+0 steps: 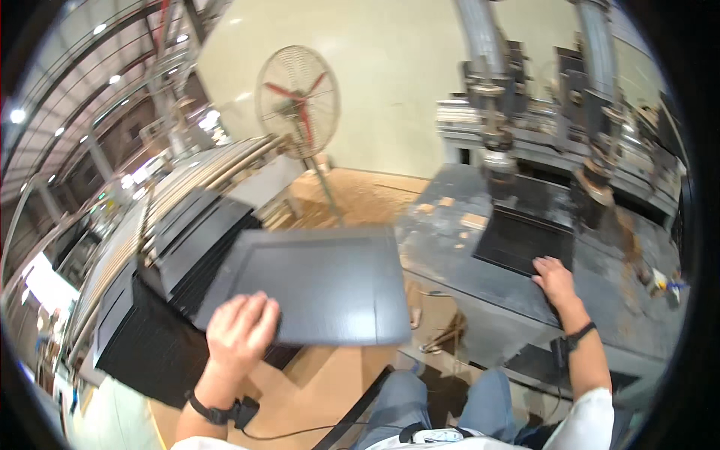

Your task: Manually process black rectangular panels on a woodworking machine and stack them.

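My left hand (241, 330) is closed on the near left edge of a dark grey framed panel (322, 281), which looks like a cabinet door. The panel is held up in front of me, its flat face showing. My right hand (555, 280) rests on the near right part of a second, black framed panel (520, 241), its fingers bent over the edge. That second panel lies flat on the grey machine table (450, 247), below the machine's two upright heads (498, 142).
Stacks of dark panels (202, 247) stand on my left beside a roller conveyor (225, 159). A caged fan (298, 101) with red blades stands ahead, with sawdust (375, 195) on the floor near it. Wood scraps (473, 221) lie on the machine table.
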A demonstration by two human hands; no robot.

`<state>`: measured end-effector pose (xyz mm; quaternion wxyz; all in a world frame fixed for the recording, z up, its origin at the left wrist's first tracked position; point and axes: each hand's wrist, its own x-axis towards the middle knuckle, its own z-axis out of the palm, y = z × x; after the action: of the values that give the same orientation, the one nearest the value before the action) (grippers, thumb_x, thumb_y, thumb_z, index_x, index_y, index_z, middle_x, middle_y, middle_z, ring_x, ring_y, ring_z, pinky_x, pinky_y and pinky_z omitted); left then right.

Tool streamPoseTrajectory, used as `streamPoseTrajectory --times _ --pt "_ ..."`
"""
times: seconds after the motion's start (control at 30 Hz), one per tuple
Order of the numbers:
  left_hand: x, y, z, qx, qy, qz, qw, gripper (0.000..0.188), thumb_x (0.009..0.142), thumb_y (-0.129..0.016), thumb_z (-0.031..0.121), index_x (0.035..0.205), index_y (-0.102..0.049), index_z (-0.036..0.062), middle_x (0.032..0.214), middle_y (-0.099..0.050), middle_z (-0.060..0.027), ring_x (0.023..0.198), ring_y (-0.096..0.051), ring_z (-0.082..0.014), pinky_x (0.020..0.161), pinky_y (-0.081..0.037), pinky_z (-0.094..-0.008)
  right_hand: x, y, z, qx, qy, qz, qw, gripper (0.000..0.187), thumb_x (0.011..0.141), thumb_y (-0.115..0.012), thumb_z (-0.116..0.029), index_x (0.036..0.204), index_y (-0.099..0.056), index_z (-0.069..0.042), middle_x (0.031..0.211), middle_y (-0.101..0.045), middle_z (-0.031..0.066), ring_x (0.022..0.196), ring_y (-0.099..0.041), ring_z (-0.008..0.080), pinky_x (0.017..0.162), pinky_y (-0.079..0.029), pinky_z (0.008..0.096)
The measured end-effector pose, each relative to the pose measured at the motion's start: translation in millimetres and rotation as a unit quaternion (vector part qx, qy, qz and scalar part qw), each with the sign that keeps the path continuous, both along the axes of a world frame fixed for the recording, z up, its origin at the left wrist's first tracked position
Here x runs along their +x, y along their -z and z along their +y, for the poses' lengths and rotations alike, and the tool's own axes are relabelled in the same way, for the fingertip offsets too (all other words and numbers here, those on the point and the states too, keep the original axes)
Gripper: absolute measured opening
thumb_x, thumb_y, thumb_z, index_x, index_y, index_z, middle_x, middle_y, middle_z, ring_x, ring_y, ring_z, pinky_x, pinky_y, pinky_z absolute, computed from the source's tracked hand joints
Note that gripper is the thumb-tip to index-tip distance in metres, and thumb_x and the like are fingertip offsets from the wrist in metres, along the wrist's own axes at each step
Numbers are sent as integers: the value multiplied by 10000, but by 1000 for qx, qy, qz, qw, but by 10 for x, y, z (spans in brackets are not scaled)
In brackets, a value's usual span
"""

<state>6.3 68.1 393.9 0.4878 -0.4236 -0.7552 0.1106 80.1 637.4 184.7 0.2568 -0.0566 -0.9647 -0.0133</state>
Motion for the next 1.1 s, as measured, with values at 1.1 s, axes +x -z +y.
streamPoseTrajectory --times 1.1 --pt "-1135 1384 -2179 645 35 -98 757 541 1030 -237 373 1396 -371 -1 1452 -376 -124 1372 -292 -248 1135 -195 -349 -1685 -1218 -2165 -416 -270 -45 867 389 983 -480 -266 1258 -546 0 1177 -627 121 1098 -582 226 944 -424 345"
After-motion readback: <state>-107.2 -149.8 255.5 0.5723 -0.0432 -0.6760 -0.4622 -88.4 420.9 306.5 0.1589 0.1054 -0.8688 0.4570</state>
